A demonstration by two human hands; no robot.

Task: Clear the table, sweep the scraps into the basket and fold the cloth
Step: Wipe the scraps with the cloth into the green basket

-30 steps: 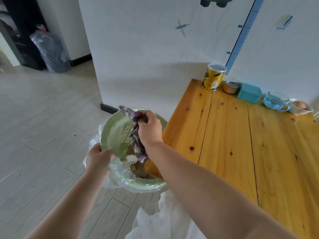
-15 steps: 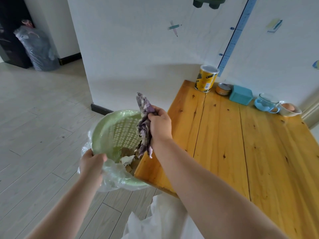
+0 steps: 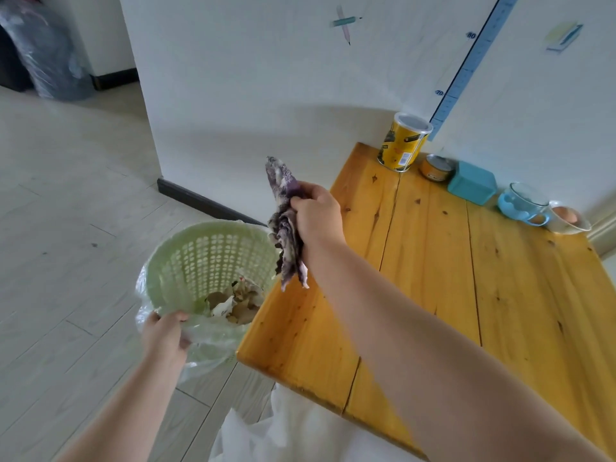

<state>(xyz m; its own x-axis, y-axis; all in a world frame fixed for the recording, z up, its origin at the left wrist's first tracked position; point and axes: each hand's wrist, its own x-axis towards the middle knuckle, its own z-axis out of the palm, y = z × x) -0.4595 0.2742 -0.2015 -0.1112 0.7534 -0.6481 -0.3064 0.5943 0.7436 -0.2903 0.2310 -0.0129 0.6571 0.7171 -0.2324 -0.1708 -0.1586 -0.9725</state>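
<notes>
My right hand (image 3: 318, 213) grips a crumpled purple and white cloth (image 3: 285, 228), which hangs above the left edge of the wooden table (image 3: 466, 295). My left hand (image 3: 165, 335) holds the near rim of a pale green perforated basket (image 3: 200, 258) lined with a clear plastic bag. The basket sits low beside the table's near left corner. Brown and white scraps (image 3: 235, 300) lie at the basket's bottom.
Along the table's far edge by the wall stand a yellow can (image 3: 401, 145), a small tin (image 3: 435, 168), a teal box (image 3: 471, 183), a blue-handled glass cup (image 3: 523, 203) and a bowl with an egg (image 3: 566, 218). White fabric (image 3: 283, 431) lies below the table's near edge. A bagged bundle (image 3: 43, 51) stands far left.
My right hand has lifted the cloth out of the basket and up toward the table edge. My left hand has lowered the basket away from the table's edge.
</notes>
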